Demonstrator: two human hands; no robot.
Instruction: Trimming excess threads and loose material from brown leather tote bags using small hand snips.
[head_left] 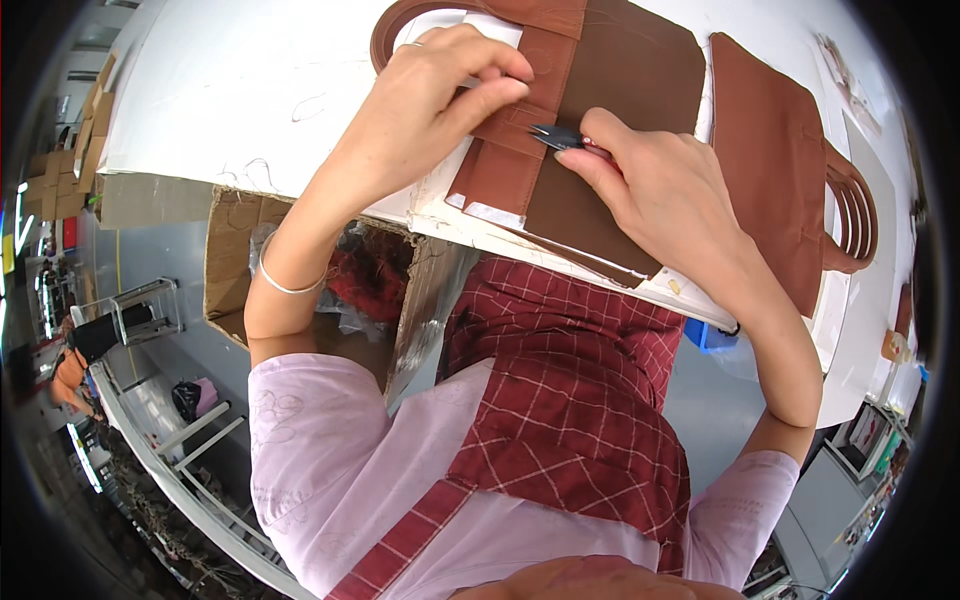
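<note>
A pair of small thread snips (560,137) with dark blades is gripped in my right hand (665,180). Its tips point left, just over the reddish-brown strip (505,180) of a brown leather-like bag piece (630,75). My left hand (430,100) hovers above the same strip, left of the snips, with thumb and forefinger pinched together. Whatever lies between those fingertips is too small to make out. Beyond the left hand, a curved brown handle (385,30) joins the bag piece. Under my right hand the brown panel lies flat.
A second reddish-brown bag piece (765,130) with looped handles (855,215) lies to the right on the white table (220,110). Loose threads are scattered at left. Below the table edge stands an open cardboard box (225,240) with dark red tangled material (372,270) inside.
</note>
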